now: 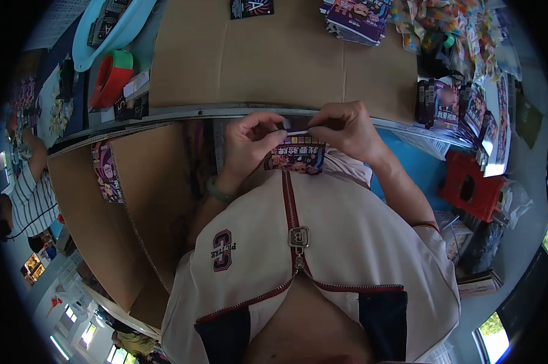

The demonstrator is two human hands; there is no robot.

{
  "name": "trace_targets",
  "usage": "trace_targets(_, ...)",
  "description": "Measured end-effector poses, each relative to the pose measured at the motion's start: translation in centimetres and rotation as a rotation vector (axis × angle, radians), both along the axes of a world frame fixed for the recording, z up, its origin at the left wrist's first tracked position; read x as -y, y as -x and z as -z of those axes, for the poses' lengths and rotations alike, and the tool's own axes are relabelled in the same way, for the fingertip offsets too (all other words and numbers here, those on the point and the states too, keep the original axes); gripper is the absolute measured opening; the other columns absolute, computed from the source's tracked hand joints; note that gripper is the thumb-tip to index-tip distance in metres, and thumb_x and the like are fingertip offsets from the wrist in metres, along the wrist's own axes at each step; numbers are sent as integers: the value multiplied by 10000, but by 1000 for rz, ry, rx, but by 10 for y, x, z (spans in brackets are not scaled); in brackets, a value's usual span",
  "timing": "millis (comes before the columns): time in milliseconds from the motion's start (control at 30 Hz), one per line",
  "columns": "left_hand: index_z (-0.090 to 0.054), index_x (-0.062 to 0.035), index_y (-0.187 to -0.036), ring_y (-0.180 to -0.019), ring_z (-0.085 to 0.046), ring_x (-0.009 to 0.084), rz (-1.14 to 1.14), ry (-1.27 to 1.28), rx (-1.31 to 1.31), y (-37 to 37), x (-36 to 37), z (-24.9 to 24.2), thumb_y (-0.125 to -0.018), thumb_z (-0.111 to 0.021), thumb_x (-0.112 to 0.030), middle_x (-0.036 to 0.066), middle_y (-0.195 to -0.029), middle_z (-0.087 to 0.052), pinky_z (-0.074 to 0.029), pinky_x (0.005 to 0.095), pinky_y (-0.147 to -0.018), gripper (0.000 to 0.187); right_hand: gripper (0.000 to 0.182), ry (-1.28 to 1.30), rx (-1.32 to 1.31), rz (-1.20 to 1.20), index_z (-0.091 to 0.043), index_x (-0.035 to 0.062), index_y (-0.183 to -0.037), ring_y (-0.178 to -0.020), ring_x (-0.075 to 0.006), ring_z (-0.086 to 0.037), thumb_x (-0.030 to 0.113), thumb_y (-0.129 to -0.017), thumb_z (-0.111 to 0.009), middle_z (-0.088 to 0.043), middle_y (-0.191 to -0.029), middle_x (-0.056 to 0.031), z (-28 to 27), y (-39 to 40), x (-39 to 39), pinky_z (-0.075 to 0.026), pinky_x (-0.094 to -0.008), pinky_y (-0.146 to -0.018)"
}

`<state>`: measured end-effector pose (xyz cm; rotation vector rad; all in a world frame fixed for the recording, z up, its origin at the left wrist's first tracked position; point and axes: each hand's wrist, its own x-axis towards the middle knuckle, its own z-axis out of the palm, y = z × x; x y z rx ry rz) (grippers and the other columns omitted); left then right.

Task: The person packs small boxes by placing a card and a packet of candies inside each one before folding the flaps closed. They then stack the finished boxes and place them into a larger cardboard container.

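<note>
Close to my chest, at the table's front edge, I hold a small purple printed packet [298, 159] by its upper edge. My left hand [252, 142] pinches the left corner between thumb and fingers. The right corner is pinched by my right hand [349, 132], its fingers curled. A pale strip shows along the top edge between the two thumbs. The packet's printed front, with large characters and coloured squares, hangs down against my light jacket. I cannot make out whether its top is open or sealed.
A stack of purple printed packets [359, 18] and a black card [251, 7] lie on the cardboard-covered table [274, 60]. Small colourful wrapped pieces [468, 36] are heaped at right. A red tape dispenser [111, 82] stands left. Below it is a large cardboard box [146, 176]. A person in stripes [34, 197] is at far left.
</note>
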<state>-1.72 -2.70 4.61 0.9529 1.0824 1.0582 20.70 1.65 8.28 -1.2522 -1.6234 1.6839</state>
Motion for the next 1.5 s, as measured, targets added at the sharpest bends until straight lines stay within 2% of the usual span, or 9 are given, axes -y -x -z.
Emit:
trace_targets(333,-720,23,-870,-713,-597,65,-9,-45,-58,-3,0,16,-813,-686,6,25,-779,-677,-464,211,-641,69,52,-341,16,11,-672,-30,-830,-690,-84,-614,-48,-784,-657,-667,-811,-72,21,3,16,-481,-256,-578)
trace_targets(567,-715,17,-875,-761,-616,68,58,84,-18,1,-5,2,-839,-666,0,38,-814,-685,-480,207,-673,63,59,-95,22,-11,-670,-50,-850,-707,-158,-653,-44,-793,-655,-682,-864,-118,6,0,12,-529,-274,-667)
trace_targets(667,-703,20,-923,-767,-615,71,27,224,260,0,10,11,-859,-654,-2,32,-835,-680,-485,210,-677,84,99,-351,19,-78,-697,-39,-883,-752,-202,-677,-47,-798,-647,-695,-930,-157,5,-2,17,-542,-295,-693)
trace_targets(833,-689,9,-980,-775,-614,65,-157,-105,-122,2,17,23,-917,-626,-86,31,-868,-679,-492,211,-687,131,483,-631,247,-264,-649,65,-1196,-1053,-314,-630,-22,-723,-692,-603,-1240,-193,3,-7,9,-518,-366,-846)
trace_targets(1000,-688,10,-980,-779,-628,71,-490,67,155,35,-15,27,-929,-633,-133,51,-881,-683,-500,228,-704,161,625,-998,366,-398,-609,170,-1260,-1211,-272,-523,3,-662,-691,-589,-1280,-125,-2,27,-17,-393,-480,-1002)
trace_targets(1100,-635,28,-1112,-865,-636,112,-404,34,236,48,-22,20,-916,-634,-122,83,-989,-675,-507,254,-756,247,520,-1010,240,-412,-628,134,-1189,-1102,-317,-589,38,-683,-701,-642,-1162,-142,-5,47,-49,-442,-477,-929)
trace_targets(1200,-294,47,-1435,-1186,-510,312,-460,-540,-699,51,-28,24,-760,-771,-148,213,-1333,-474,-416,402,-1005,849,369,-691,214,-286,-628,86,-1123,-974,-380,-625,136,-761,-683,-671,-1009,-179,-8,74,-75,-470,-483,-867)
trace_targets(1333,-82,38,-1478,-1172,-501,359,-679,-560,-765,19,-52,33,-589,-898,-211,266,-1299,-449,-399,439,-1014,1232,336,-585,403,-515,-609,42,-1130,-913,-415,-621,207,-838,-630,-663,-972,-203,-18,108,-91,-493,-468,-795)
trace_targets(1500,-126,59,-1455,-1098,-533,360,-705,-544,-737,19,-59,33,-595,-892,-221,241,-1226,-481,-441,441,-953,1186,310,-867,415,-693,-634,22,-1058,-1008,-350,-630,203,-808,-658,-661,-1086,-185,-32,75,-151,-506,-441,-846)
